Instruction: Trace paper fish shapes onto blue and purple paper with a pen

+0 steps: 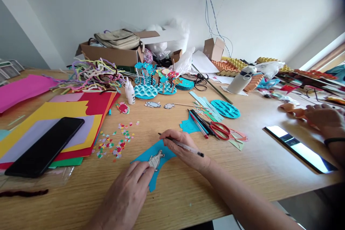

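A grey paper fish cutout (156,159) lies on a curved piece of blue paper (147,154) in front of me. My left hand (129,181) lies flat with its fingertips on the fish's lower part, covering some of it. In my right hand (183,147) a pen (185,146) with a clear barrel is gripped, its tip pointing up and left above the blue paper's top edge. That hand rests against the paper's right end. Just beyond it are a second blue cut piece (188,126), several pens (201,122) and red-handled scissors (219,130).
Paper confetti (115,143) is scattered left of the blue paper. A black phone (45,147) lies on stacked coloured sheets (93,129). Glue bottles (130,93) stand behind, near blue fish decorations (145,91). At right are another phone (299,149) and another person's hand (323,116).
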{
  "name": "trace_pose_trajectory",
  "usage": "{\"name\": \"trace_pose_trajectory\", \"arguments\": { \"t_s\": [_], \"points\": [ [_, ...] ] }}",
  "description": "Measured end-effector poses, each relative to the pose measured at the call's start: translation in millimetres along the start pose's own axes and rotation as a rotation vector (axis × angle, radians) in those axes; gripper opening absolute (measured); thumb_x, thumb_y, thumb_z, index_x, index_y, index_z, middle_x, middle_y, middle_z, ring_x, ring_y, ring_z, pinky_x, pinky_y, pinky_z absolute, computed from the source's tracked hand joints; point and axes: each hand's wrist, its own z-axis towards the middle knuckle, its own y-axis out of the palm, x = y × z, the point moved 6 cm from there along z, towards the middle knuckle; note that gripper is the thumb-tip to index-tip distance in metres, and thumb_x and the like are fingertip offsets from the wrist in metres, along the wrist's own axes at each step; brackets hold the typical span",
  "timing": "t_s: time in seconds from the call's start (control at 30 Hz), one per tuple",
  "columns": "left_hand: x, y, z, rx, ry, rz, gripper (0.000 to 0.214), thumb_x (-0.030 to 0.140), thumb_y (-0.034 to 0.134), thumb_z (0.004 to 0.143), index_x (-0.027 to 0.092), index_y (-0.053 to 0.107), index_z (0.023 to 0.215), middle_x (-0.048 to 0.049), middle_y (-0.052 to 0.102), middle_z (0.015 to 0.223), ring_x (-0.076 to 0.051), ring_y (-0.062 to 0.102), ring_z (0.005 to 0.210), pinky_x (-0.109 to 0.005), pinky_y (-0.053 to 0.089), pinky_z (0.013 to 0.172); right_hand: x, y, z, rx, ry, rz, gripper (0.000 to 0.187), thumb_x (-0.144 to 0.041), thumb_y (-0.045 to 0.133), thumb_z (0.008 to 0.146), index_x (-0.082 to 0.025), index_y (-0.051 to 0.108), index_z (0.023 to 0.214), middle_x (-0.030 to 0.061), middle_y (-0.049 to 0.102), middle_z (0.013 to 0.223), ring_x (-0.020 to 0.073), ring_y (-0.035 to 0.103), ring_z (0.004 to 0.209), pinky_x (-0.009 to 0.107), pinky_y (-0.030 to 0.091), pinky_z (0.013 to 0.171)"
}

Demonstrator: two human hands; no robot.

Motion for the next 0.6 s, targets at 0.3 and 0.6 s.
{"name": "trace_pose_trajectory", "arguments": {
  "t_s": [0.3, 0.6],
  "points": [
    [-15, -2.8, 32, -0.363, -0.186, -0.060, 0.034, 0.009, 0.054, 0.073, 0.022, 0.056, 0.104, -0.0051, 0.056, 0.106, -0.024, 0.054, 0.098, -0.038, 0.046, 0.085, 20, 12, -9, -0.189, -0.184, -0.336, 0.032, -0.014, 0.063, 0.071, -0.016, 0.057, 0.101, 0.0071, 0.063, 0.094, 0.0192, 0.058, 0.083, 0.026, 0.044, 0.073],
    [-16, -1.1, 44, -0.508, -0.181, 0.018, 0.025, 0.007, 0.048, 0.079, 0.020, 0.056, 0.098, -0.0047, 0.056, 0.099, -0.022, 0.055, 0.094, -0.034, 0.046, 0.082, 18, 16, -10, -0.237, -0.188, -0.345, 0.034, -0.012, 0.062, 0.071, -0.017, 0.056, 0.105, 0.0060, 0.063, 0.095, 0.0191, 0.057, 0.086, 0.026, 0.043, 0.075]
  ]
}}
